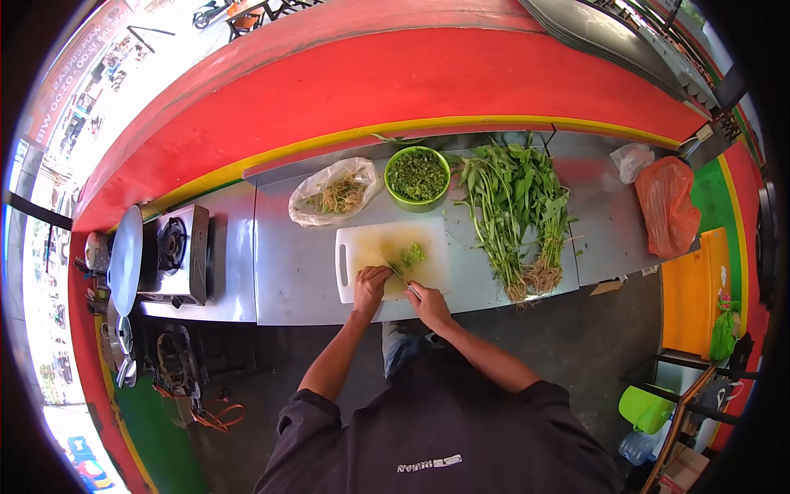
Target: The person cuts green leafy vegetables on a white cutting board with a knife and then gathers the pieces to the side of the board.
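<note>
Over the near edge of a white cutting board (355, 243), my right hand (429, 306) grips a knife (398, 274), its blade slanting up and left across the board. Just left of the blade, my left hand (372, 286) rests on the board with its fingers curled together; what they hold, if anything, is hidden. A small heap of chopped greens (412, 254) lies on the board right of the blade. Behind the board stands a green bowl (418, 204) full of chopped greens. Beside it sits a clear plastic bag (306, 216) with pale roots and stems inside.
Big bunches of rooted leafy greens (514, 206) lie right of the board. An orange plastic bag (665, 206) and a whitish bag (632, 161) sit at the counter's right end. A gas stove (174, 251) stands at the left. A red wall (395, 82) runs behind the steel counter (288, 280).
</note>
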### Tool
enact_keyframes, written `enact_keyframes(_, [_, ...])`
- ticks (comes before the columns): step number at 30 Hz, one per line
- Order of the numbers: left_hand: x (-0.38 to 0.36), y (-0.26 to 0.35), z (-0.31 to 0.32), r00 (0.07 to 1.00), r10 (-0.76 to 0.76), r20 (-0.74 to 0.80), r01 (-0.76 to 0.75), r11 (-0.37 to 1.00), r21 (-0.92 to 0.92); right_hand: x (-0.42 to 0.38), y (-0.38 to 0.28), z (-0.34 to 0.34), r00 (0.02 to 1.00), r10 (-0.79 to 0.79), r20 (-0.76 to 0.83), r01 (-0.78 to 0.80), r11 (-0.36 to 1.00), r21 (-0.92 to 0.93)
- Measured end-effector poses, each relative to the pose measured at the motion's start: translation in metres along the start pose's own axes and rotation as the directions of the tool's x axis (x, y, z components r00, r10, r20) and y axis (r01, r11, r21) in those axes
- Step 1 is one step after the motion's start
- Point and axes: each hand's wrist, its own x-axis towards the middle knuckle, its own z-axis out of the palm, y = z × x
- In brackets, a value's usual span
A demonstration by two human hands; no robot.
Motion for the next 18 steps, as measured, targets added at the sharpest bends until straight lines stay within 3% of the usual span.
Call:
enact_keyframes(5, [0.007,0.002,0.004,0.999,0.04,0.027,-0.04,0.999,-0.018,-0.003,0.008,-0.007,0.995,-0.062,-0.072,0.065,0.997,0.041])
enact_keyframes(8, [0.004,-0.003,0.004,0.997,0.067,0.027,-0.067,0.998,0.002,-0.009,0.007,-0.011,0.998,0.018,-0.053,-0.013,0.995,0.102])
enact_keyframes(10, [0.004,0.002,0.002,0.997,0.065,0.036,-0.067,0.997,0.035,-0.017,0.006,-0.013,0.991,-0.079,-0.112,0.096,0.984,0.152])
enact_keyframes(18, [0.005,0.008,0.0,0.995,0.1,0.011,-0.101,0.991,0.087,-0.023,0.008,-0.013,0.998,0.054,0.023,-0.056,0.996,0.072])
